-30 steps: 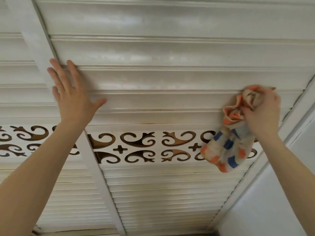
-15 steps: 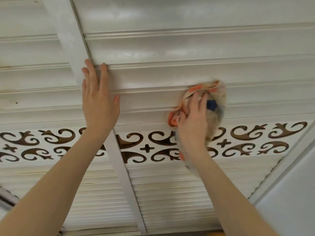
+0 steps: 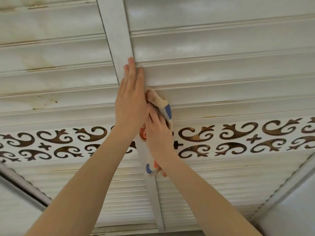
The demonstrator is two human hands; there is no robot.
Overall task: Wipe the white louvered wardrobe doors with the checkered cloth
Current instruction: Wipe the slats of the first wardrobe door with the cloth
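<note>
fingers (image 3: pixel 132 74) of the left hand (image 3: pixel 131 103) lie straight and together, flat on the upright stile (image 3: pixel 117 31) between the wardrobe doors (image 3: pixel 221 68). right hand (image 3: pixel 157 132) is curled round the bunched checkered cloth (image 3: pixel 164 106), pressing it on a slat (image 3: pixel 221 97) at the stile's edge, just above the scrollwork band (image 3: pixel 238 137). imo drag it along each slat and into the grooved lips. glossy white paint, soft blue and orange cloth, brownish stains (image 3: pixel 46 101) on the far door.

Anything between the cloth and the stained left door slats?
Yes. The left hand lies flat on the white vertical door stile, right against the orange-and-blue checkered cloth gripped by the right hand. It sits between the cloth and the left white louvered door; likely must move first.
</note>
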